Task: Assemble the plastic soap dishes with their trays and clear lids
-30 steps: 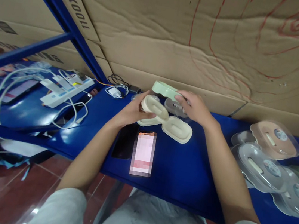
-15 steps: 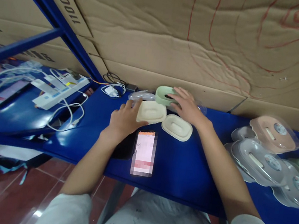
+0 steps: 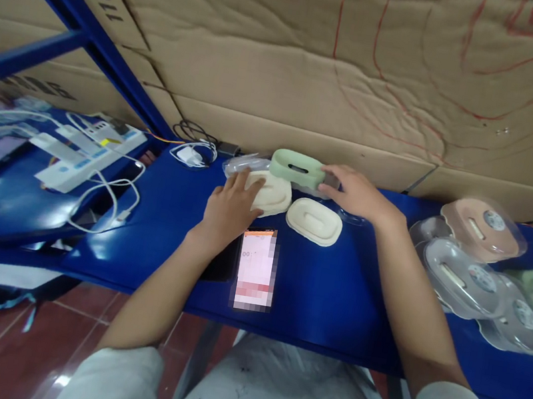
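My left hand (image 3: 232, 207) is curled over the left end of a cream oval tray-like piece (image 3: 272, 195), thumb on its near edge and fingers across its far side. Behind that piece stands a pale green oval box (image 3: 296, 168), its slotted side facing me. At the box's right end is my right hand (image 3: 355, 195), closed on it with thumb and fingers. A second cream oval piece (image 3: 314, 221), with a raised middle, lies flat between my hands. Clear plastic packaging (image 3: 246, 164) lies behind my left hand, partly hidden.
A lit phone (image 3: 256, 269) lies near the table's front edge, beside a dark flat object (image 3: 220, 265). Several packed oval boxes, one peach-coloured (image 3: 487, 229), are grouped at right. A power strip (image 3: 91, 158) with white cables lies left. Cardboard (image 3: 284, 88) walls the back.
The green box has turned so its slotted side faces me, and my right hand has shifted from its top to its right end. My left hand reaches slightly farther over the cream piece.
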Tool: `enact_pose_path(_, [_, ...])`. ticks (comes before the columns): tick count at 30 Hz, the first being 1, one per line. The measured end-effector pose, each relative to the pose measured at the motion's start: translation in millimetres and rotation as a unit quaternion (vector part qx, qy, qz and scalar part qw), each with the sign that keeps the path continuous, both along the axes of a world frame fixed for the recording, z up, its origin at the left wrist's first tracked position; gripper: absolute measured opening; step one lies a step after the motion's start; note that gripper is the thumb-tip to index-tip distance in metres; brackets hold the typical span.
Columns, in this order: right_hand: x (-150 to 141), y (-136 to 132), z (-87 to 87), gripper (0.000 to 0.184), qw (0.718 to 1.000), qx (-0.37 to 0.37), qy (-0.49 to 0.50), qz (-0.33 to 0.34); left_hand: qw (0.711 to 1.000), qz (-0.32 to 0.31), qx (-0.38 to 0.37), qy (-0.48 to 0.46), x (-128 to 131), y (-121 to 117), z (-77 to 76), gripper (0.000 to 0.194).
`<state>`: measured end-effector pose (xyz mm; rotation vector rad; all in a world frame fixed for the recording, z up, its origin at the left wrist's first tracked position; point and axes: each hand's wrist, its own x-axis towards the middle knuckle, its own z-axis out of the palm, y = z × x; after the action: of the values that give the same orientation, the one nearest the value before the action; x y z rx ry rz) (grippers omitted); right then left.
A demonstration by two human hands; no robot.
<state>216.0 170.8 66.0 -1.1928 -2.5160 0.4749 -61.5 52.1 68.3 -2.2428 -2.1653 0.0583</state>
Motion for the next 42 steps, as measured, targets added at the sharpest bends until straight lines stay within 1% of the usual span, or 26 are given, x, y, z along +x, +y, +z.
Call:
enact_pose_path(2, [-10,-2,-0.8,0.053,0.999,0.001,0.026,0.020,1.000,0.017,-0.007,-0.002,-3,3,0.6,0.074])
enact_pose_path(4, [-18,-5,1.5,0.053,0.998,0.003,0.049,0.034,0.999,0.037,-0.020,-0.005,-5,5,1.5,0.078])
enact_pose_path(6, [-20,-7,6.3,0.054,0.998,0.011,0.056,0.036,0.998,0.048,-0.032,-0.013,-6,6,2.3,0.082])
enact_pose_path(7, [-18,-7,9.0,0.053,0.998,0.015,0.047,0.026,0.998,0.049,-0.036,-0.018,-6,6,2.5,0.082])
enact_pose_path(8, [-14,-7,11.4,0.052,0.999,0.017,0.027,0.004,0.998,0.047,-0.036,-0.025,-6,5,2.6,0.083])
enact_pose_path(10, [-2,-3,13.5,0.047,0.996,0.000,-0.051,-0.080,0.998,0.037,-0.032,-0.041,-6,4,2.6,0.086])
enact_pose_path(12, [11,2,10.3,0.046,0.974,-0.041,-0.137,-0.173,0.998,0.025,-0.030,-0.054,-5,2,2.0,0.093])
enact_pose_path(14, [22,8,1.4,0.048,0.954,-0.074,-0.184,-0.225,0.998,0.017,-0.028,-0.056,-3,1,0.7,0.099])
enact_pose_path(16, [27,14,-11.3,0.056,0.950,-0.082,-0.186,-0.235,0.999,0.011,-0.020,-0.049,-2,1,-0.8,0.102])
enact_pose_path(17, [28,16,-18.0,0.062,0.951,-0.078,-0.179,-0.240,0.999,0.007,-0.015,-0.046,-1,1,-1.5,0.102])
enact_pose_path(19, [27,21,-30.2,0.082,0.951,-0.064,-0.153,-0.261,0.999,-0.002,-0.007,-0.041,1,2,-2.3,0.102])
enact_pose_path(21, [24,25,-38.5,0.099,0.947,-0.056,-0.129,-0.290,0.999,-0.006,0.000,-0.032,3,3,-2.2,0.100])
enact_pose_path(23, [21,27,-40.9,0.105,0.939,-0.067,-0.126,-0.313,1.000,-0.001,0.002,-0.020,4,4,-1.6,0.096])
enact_pose_path(26, [22,26,-33.0,0.100,0.928,-0.102,-0.152,-0.324,1.000,0.002,0.020,-0.008,3,4,-1.7,0.091])
enact_pose_path(27, [23,25,-27.9,0.098,0.927,-0.114,-0.163,-0.319,0.999,-0.002,0.032,-0.006,1,5,-2.2,0.089])
enact_pose_path(29, [28,19,-15.0,0.092,0.932,-0.132,-0.180,-0.286,0.999,-0.010,0.052,-0.002,-1,6,-3.7,0.085])
enact_pose_path(33, [37,-3,14.6,0.070,0.958,-0.154,-0.170,-0.173,0.998,-0.009,0.060,0.002,-5,7,-7.4,0.082])
enact_pose_path(36, [31,-24,30.3,0.056,0.973,-0.163,-0.146,-0.074,0.998,-0.015,0.061,0.012,-4,7,-9.7,0.083])
enact_pose_path(39, [6,-44,32.5,0.052,0.980,-0.151,-0.130,0.010,0.998,-0.029,0.052,0.015,1,7,-11.1,0.084])
enact_pose_path(42, [-26,-58,22.9,0.051,0.985,-0.100,-0.133,0.049,0.998,-0.049,0.039,0.011,6,4,-11.2,0.086])
